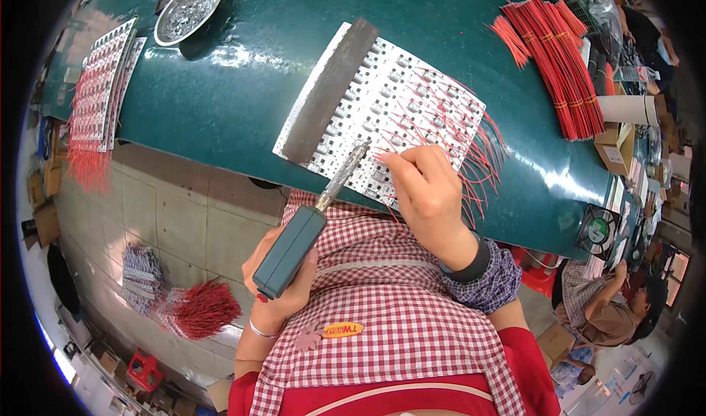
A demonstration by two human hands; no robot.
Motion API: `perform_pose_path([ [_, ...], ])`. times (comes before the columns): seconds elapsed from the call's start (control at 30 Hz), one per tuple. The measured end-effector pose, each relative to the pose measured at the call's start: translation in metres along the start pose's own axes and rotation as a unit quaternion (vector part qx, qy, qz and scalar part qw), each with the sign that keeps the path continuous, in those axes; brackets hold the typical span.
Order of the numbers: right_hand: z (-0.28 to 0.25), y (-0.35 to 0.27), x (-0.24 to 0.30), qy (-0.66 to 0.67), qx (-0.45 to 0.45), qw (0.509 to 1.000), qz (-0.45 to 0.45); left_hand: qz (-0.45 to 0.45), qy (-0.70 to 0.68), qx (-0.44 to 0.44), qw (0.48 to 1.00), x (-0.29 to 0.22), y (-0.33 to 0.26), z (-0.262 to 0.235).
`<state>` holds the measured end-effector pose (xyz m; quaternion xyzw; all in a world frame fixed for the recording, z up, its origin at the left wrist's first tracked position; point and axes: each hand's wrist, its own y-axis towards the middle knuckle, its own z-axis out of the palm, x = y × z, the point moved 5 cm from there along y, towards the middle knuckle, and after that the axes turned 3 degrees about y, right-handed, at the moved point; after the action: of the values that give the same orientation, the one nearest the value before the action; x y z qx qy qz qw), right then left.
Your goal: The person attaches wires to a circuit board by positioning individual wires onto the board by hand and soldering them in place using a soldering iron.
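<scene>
A white board (382,100) of small parts is seen lying on the green table (243,70), just above picture centre, tilted with its long axis running from 11 to 5 o'clock. Thin red wires (471,144) are fanned off its edge toward 4 o'clock. A dark grey bar (329,89) is laid along the board's side toward 9 o'clock, touching it. A soldering iron (309,221) is held in the left hand (283,284), fingers wrapped tight round the teal handle; its metal tip (357,155) is set on the board's near edge. The right hand (426,188) is placed at 3 o'clock of the tip, just beside it, fingers bunched together with thumb and forefinger pinching a wire (386,156) at the board; the pinched end itself is too small to be resolved. A checked apron (390,320) is worn over red clothing below the hands. At 2 o'clock of the board, well apart, bundles of red wire (559,56) are stacked on the table. At 10 o'clock a metal dish (187,8) is noted, and farther toward 9 o'clock more wired boards (99,85) hang over the table end. On the tiled floor at 7 o'clock a red wire bunch (202,306) is lying. Another person (599,306) is seated at 4 o'clock, beyond the table.
</scene>
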<state>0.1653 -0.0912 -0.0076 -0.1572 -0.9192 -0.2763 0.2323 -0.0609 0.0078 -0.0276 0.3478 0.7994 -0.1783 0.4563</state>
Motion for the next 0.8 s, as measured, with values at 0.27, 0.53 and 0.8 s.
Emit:
perform_pose_path([
  [0.27, 0.011, -0.008, 0.003, 0.005, -0.029, 0.999, 0.024, 0.039, -0.005, 0.01, 0.999, -0.016, 0.012, -0.001],
  [0.53, 0.012, -0.009, 0.006, 0.003, -0.037, 0.999, 0.019, 0.018, -0.001, 0.013, 1.0, -0.016, 0.011, -0.001],
  [0.8, 0.015, -0.013, 0.007, -0.002, -0.059, 0.998, 0.023, 0.015, 0.005, 0.016, 1.0, -0.016, 0.011, -0.001],
])
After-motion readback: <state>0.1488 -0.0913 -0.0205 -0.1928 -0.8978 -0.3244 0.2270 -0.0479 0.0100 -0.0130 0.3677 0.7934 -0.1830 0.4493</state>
